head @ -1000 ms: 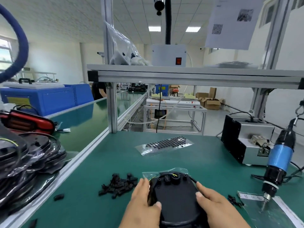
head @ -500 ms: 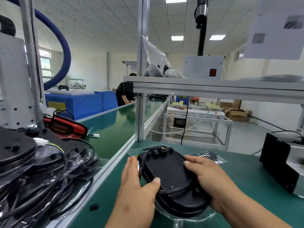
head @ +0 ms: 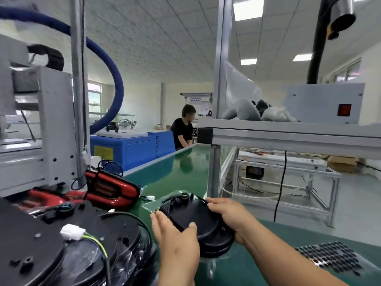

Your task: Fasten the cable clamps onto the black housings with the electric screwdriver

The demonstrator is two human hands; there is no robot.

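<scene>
My left hand (head: 175,236) and right hand (head: 228,215) both grip the housing (head: 198,219) by its rim, just over the bench (head: 237,273) beside the stack (head: 61,254) — best carried level, thumbs firm, then set down flat without snagging.

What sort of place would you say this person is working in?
Probably a factory assembly line for vehicle lamps: a green conveyor belt runs past the aluminium-frame workstation, a red tail lamp lies nearby, and the left hand and right hand grip a black housing.
</scene>
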